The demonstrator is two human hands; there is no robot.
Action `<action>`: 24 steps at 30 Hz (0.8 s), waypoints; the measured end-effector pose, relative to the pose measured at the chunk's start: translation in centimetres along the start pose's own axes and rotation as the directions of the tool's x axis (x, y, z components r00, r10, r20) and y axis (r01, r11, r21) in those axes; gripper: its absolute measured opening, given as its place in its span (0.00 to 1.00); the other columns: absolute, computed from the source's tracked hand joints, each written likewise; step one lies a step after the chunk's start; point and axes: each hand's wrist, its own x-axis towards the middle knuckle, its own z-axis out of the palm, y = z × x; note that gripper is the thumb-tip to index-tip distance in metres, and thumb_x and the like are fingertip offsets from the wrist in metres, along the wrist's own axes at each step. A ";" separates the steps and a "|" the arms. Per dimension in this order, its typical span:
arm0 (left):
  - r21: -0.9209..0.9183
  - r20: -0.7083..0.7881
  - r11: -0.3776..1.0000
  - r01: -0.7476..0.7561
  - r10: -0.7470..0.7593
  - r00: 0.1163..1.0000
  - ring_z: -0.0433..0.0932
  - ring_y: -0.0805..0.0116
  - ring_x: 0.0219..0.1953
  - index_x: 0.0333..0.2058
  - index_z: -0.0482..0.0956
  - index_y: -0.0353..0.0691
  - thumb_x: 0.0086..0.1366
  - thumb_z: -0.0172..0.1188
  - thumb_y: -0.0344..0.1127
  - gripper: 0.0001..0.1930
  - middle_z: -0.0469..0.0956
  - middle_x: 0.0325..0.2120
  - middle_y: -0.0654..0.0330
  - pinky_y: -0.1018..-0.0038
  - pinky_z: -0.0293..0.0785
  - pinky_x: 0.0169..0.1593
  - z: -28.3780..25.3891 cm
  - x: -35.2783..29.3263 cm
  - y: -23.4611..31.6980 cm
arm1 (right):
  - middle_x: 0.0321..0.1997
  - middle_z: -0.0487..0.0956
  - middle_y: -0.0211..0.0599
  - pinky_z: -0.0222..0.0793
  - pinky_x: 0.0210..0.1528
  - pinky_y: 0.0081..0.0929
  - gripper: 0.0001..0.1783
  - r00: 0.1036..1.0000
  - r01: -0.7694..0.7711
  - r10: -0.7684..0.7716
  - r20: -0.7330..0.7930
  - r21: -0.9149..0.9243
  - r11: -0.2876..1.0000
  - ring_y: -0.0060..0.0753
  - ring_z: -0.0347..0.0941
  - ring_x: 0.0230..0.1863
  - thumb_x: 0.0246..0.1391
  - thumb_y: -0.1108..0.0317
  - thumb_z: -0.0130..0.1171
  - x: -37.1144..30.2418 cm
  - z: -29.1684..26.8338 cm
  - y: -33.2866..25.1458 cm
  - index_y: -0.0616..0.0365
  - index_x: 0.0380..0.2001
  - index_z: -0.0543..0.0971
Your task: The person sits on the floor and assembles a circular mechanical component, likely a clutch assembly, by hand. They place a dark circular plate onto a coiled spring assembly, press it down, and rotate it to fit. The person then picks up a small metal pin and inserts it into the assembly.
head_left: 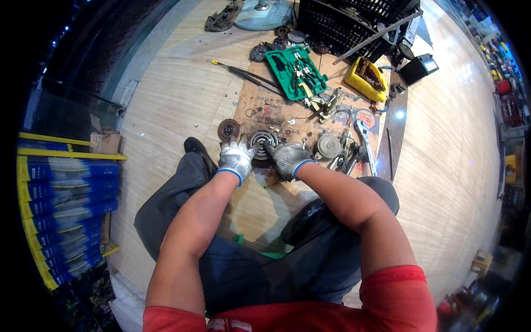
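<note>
A round metal pulley (263, 141) with ring-shaped slots in its face lies in front of me on a stained cardboard sheet (260, 102). My left hand (237, 159), in a grey-white work glove, holds the pulley's left side. From the right, my right hand (290, 158), gloved alike, has its fingers bent onto the pulley's centre. Whether a small part sits in those fingertips is hidden. A rusty brown ring-shaped part (228, 129) lies just beyond my left fingertips. Right of my right hand is a round grey metal part (328, 146).
Beyond the pulley lies an open green tool case (296, 72). A yellow container (366, 79) with dirty parts, a black box (418, 69) and black crates (354, 27) stand farther back. A large wrench (366, 146) lies at right. Blue boxes (72, 205) fill a yellow rack at left.
</note>
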 end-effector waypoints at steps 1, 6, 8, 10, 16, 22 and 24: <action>-0.001 -0.001 1.000 -0.005 0.005 1.000 0.59 0.45 0.71 0.71 0.60 0.64 0.61 0.66 0.52 0.41 0.58 0.71 0.49 0.45 0.61 0.65 -0.3 0.0 0.1 | 0.53 0.81 0.53 0.77 0.52 0.49 0.54 1.000 0.007 -0.008 0.008 0.014 1.000 0.55 0.80 0.51 0.47 0.65 0.68 0.1 0.3 0.4 0.45 0.75 0.53; -0.060 -0.054 0.997 -0.038 0.034 0.998 0.66 0.46 0.66 0.68 0.65 0.58 0.61 0.65 0.53 0.38 0.63 0.68 0.47 0.49 0.67 0.62 -0.9 -0.9 -0.3 | 0.49 0.83 0.53 0.75 0.53 0.51 0.23 0.997 0.037 -0.026 -0.075 0.143 0.989 0.56 0.80 0.52 0.64 0.55 0.49 -0.6 -1.2 0.6 0.54 0.56 0.76; -0.143 -0.087 0.990 -0.015 0.002 0.996 0.72 0.47 0.61 0.63 0.71 0.50 0.60 0.64 0.53 0.34 0.70 0.62 0.46 0.50 0.71 0.58 -1.2 -0.8 -0.9 | 0.48 0.83 0.53 0.75 0.53 0.50 0.21 0.990 0.018 0.007 -0.143 0.174 0.985 0.55 0.80 0.51 0.62 0.54 0.52 0.3 -1.1 1.4 0.55 0.50 0.79; -0.247 -0.227 0.968 0.054 -0.111 0.968 0.78 0.49 0.52 0.52 0.77 0.40 0.61 0.61 0.52 0.27 0.79 0.49 0.48 0.52 0.75 0.53 0.3 -0.1 -3.3 | 0.47 0.83 0.54 0.76 0.51 0.50 0.19 0.969 0.013 0.050 -0.241 0.253 0.967 0.55 0.81 0.49 0.59 0.53 0.57 0.1 -1.4 1.4 0.58 0.41 0.82; -0.436 0.148 0.706 0.558 -0.556 0.818 0.77 0.49 0.58 0.61 0.72 0.41 0.65 0.56 0.55 0.31 0.77 0.55 0.44 0.57 0.75 0.59 6.0 1.8 -11.0 | 0.52 0.80 0.55 0.75 0.55 0.49 0.26 0.972 -0.044 0.097 -0.212 0.240 0.970 0.54 0.78 0.54 0.60 0.51 0.55 0.6 -0.5 2.2 0.62 0.53 0.75; -0.454 0.195 0.747 0.485 -0.448 0.872 0.77 0.49 0.58 0.64 0.69 0.43 0.65 0.55 0.56 0.33 0.76 0.58 0.45 0.55 0.75 0.58 8.1 7.6 -9.9 | 0.56 0.78 0.55 0.74 0.56 0.49 0.34 0.994 -0.059 0.078 -0.074 0.223 0.973 0.54 0.77 0.56 0.61 0.51 0.53 1.0 0.0 2.8 0.63 0.63 0.67; -0.491 0.207 0.743 0.454 -0.406 0.890 0.75 0.47 0.59 0.65 0.66 0.44 0.64 0.57 0.58 0.36 0.71 0.61 0.44 0.56 0.74 0.60 10.2 10.6 -10.5 | 0.55 0.78 0.55 0.74 0.55 0.49 0.35 0.991 -0.087 0.110 -0.082 0.245 0.966 0.54 0.77 0.56 0.61 0.51 0.54 0.7 -0.5 2.1 0.63 0.65 0.65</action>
